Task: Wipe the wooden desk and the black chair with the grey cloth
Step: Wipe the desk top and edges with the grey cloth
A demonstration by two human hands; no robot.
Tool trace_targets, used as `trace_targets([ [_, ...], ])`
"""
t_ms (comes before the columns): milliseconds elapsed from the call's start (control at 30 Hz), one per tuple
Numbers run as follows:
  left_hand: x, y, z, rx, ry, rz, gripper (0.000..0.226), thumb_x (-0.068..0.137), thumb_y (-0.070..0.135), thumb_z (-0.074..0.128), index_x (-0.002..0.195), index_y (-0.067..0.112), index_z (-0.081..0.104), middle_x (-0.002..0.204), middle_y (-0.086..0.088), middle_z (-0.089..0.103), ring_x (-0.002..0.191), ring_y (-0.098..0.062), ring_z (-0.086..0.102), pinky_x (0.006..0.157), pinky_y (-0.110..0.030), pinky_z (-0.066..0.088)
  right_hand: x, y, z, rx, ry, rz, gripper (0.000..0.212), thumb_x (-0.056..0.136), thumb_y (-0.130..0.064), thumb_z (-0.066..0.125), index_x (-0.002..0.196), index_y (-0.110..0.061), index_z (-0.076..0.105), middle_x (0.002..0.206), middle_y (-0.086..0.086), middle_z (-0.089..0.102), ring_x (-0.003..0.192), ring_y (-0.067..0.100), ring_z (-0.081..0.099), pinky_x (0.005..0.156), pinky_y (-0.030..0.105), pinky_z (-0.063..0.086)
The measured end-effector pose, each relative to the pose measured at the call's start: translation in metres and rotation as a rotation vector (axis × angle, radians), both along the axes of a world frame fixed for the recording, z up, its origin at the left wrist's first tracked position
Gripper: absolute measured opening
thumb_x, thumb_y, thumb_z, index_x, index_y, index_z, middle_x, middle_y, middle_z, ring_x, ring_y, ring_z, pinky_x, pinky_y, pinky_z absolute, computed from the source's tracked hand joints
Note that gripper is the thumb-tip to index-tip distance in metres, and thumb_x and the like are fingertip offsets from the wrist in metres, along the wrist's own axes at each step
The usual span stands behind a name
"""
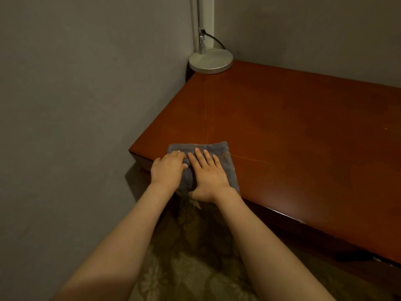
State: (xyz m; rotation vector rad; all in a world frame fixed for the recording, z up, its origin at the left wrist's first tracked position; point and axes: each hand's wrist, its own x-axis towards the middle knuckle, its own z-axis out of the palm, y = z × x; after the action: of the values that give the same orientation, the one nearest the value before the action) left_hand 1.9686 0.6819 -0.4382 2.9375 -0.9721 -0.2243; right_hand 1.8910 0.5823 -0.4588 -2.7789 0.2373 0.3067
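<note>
Your right hand lies flat on the grey cloth, fingers straight and slightly spread. Your left hand presses beside it, fingers together, gripping nothing. The cloth sits on the wooden table, at its near left corner; a lamp stands at the far corner by grey walls.

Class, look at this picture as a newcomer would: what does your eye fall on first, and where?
The left hand and right hand press side by side on a grey cloth at the near left corner of the reddish desk. A round silver lamp base stands in the desk's far corner, against the wall.
</note>
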Motion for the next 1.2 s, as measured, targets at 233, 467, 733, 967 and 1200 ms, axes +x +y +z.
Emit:
trace_targets([
  [233,-0.019,0.006,0.002,0.019,-0.146,-0.018,0.016,0.097,0.023,0.045,0.111,0.018,0.053,0.106,0.0,0.06,0.101,-0.02,0.058,0.093,-0.034,0.032,-0.018,0.003,0.006,0.2,-0.018,0.009,0.092,0.082,-0.026,0.064,0.152,-0.019,0.005,0.159,0.004,-0.002,0.146,0.023,-0.005,0.117,0.038,-0.002],
  [467,-0.029,-0.011,0.014,0.182,-0.11,-0.019,0.031,0.093,0.017,0.051,0.123,0.013,0.047,0.113,-0.005,0.059,0.101,-0.024,0.06,0.107,-0.045,0.026,-0.052,-0.071,0.03,0.053,-0.228,-0.496,0.051,0.092,-0.011,0.051,0.142,-0.012,0.038,0.144,0.009,0.037,0.132,0.027,0.032,0.108,0.038,0.03],
  [733,-0.056,-0.026,0.014,0.164,0.296,0.119,0.054,0.1,0.038,0.021,0.144,0.05,-0.008,0.155,-0.023,-0.008,0.143,-0.042,-0.006,0.107,-0.069,0.001,-0.073,-0.09,0.024,0.47,-0.261,-0.81,0.012,0.094,-0.015,0.056,0.086,-0.014,0.065,0.094,0.004,0.061,0.083,0.018,0.055,0.071,0.03,0.044],
  [967,-0.056,-0.027,0.013,0.207,0.245,0.122,0.051,0.1,0.042,0.017,0.144,0.049,-0.008,0.155,-0.025,-0.006,0.143,-0.043,-0.005,0.107,-0.068,-0.002,-0.078,-0.091,0.036,1.104,-0.481,-1.08,0.014,0.093,-0.009,0.054,0.085,-0.012,0.065,0.099,0.001,0.063,0.099,0.018,0.056,0.086,0.032,0.047],
  [1200,-0.056,-0.027,0.013,0.201,0.262,0.126,0.05,0.1,0.043,0.016,0.144,0.049,-0.007,0.155,-0.025,-0.007,0.143,-0.043,-0.005,0.108,-0.068,-0.003,-0.056,-0.071,0.016,0.315,-0.105,-0.556,0.03,0.094,-0.022,0.056,0.122,-0.013,0.059,0.126,0.011,0.045,0.117,0.029,0.046,0.097,0.038,0.04],
])
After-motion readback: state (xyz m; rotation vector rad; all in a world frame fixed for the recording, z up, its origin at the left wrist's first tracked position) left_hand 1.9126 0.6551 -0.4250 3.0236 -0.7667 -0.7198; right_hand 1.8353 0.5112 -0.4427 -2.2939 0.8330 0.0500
